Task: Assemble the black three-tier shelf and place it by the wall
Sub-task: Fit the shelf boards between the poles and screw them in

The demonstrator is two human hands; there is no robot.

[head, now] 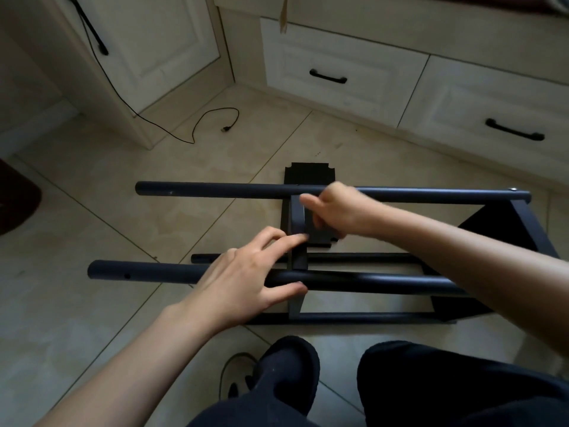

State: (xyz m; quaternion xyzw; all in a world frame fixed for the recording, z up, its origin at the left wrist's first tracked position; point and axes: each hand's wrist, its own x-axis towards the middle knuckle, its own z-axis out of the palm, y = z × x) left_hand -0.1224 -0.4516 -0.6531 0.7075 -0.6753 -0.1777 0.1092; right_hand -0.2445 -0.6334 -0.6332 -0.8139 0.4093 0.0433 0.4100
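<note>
Left hand spread over near pole, right hand gripping shelf panel

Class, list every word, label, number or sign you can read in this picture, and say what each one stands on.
None: no readable text anywhere.
The shelf frame, the middle shelf and the drawers are plain.
The shoe bears a dark mark, too blurred to read.

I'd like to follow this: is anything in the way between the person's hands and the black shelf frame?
No. The left hand already rests on the near pole, and the right hand holds the middle shelf panel between the poles.
</note>
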